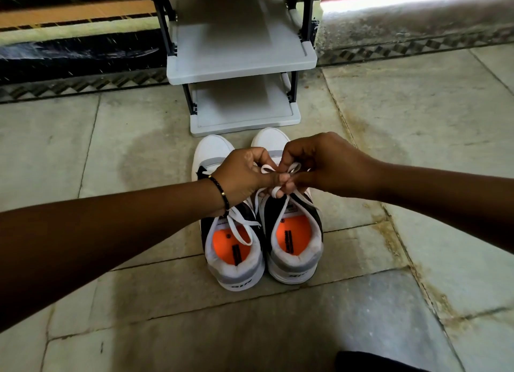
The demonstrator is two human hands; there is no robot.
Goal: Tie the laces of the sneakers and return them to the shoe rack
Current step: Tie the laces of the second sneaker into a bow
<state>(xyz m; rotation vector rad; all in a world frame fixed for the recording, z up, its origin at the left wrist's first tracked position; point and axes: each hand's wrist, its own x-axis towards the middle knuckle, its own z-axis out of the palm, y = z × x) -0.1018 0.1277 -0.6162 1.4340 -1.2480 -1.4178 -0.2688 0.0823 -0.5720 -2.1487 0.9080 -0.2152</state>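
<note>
Two white, grey and black sneakers with orange insoles stand side by side on the floor, toes pointing at the rack. Above the right sneaker (294, 249) my left hand (244, 174) and my right hand (319, 163) pinch its white laces (292, 167), with small loops showing between the fingers. The left sneaker (236, 260) has loose white lace ends lying across its opening. A grey shoe rack (242, 65) with two visible shelves stands just beyond the toes; both shelves are bare.
Stone floor tiles (139, 149) surround the shoes on all sides. A patterned dark border and a wall run behind the rack. A dark piece of cloth (370, 362) shows at the bottom edge.
</note>
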